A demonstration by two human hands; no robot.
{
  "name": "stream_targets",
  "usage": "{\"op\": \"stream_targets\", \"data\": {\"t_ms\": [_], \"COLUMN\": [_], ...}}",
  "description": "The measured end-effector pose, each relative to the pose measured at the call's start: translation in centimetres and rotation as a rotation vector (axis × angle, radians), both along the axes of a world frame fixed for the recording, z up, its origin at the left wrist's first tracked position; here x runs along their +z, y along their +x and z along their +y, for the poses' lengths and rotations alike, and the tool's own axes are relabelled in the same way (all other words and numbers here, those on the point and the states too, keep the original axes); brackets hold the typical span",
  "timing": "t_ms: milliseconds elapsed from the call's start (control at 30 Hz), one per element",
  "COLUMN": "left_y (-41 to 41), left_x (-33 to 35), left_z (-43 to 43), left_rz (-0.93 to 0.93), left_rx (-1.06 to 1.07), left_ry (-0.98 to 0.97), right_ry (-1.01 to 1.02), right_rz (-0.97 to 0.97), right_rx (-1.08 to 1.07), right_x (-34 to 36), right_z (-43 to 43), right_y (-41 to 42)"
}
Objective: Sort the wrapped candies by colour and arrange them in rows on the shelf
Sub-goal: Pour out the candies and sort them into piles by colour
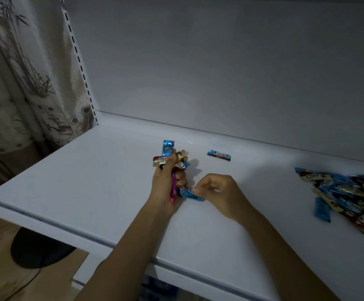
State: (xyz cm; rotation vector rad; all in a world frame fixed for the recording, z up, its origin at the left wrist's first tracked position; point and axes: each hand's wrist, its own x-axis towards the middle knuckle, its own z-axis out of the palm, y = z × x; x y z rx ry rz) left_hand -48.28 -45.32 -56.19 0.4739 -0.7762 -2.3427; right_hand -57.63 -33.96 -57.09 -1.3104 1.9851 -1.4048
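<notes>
Head view: the left hand (pixel 163 189) stands upright over the white shelf (pixel 89 183), its fingers curled tight around a mixed bunch of candies (pixel 161 162) in blue, gold, red and pink wrappers that fan out above and below the fist. Just beside it, the right hand (pixel 219 193) pinches one end of a blue candy (pixel 190 195) between thumb and forefinger, with the other fingers loosely curled; this candy sits at the base of the left fist, and whether it is already free of the bunch is hard to tell. Further back, near the rear wall, a single blue candy (pixel 219 154) lies flat on the shelf. Well to the right, an unsorted pile of candies (pixel 348 196) lies heaped on the same surface.

By my reading the sorting has barely begun, with the blue row just started. The next move calls for drawing the pinched candy clear and laying it beside the lone blue one, lined up with it.
</notes>
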Motion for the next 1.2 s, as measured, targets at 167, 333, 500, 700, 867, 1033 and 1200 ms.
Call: {"op": "stream_targets", "data": {"t_ms": [167,333,500,700,867,1033,1200], "left_y": [0.1,-0.3,-0.4,0.0,-0.1,-0.4,-0.9], "left_x": [-0.1,-0.3,-0.4,0.0,-0.2,-0.8,-1.2], "left_z": [-1.0,0.1,0.0,0.6,1.6,1.5,1.9], "left_rz": [0.030,-0.241,-0.271,-0.311,-0.306,-0.289,-0.389], "left_rx": [0.034,-0.009,-0.015,-0.060,-0.103,-0.160,-0.182], "left_ry": [0.076,-0.306,-0.320,-0.413,-0.766,-0.997,-1.145], "right_ry": [-0.041,0.174,0.143,0.202,-0.179,-0.179,-0.148], "right_rz": [0.068,0.580,0.844,0.698,-0.184,-0.276,-0.240], "right_rx": [-0.350,-0.365,-0.313,-0.297,-0.278,-0.159,-0.218], "right_x": [0.2,-0.7,-0.9,-2.2,1.9,2.4,2.2], "right_z": [0.9,1.9,1.2,-0.1,0.7,0.9,0.9], "right_y": [-2.5,-3.7,-2.6,-3.3,-1.4,-0.8,-1.1]}}
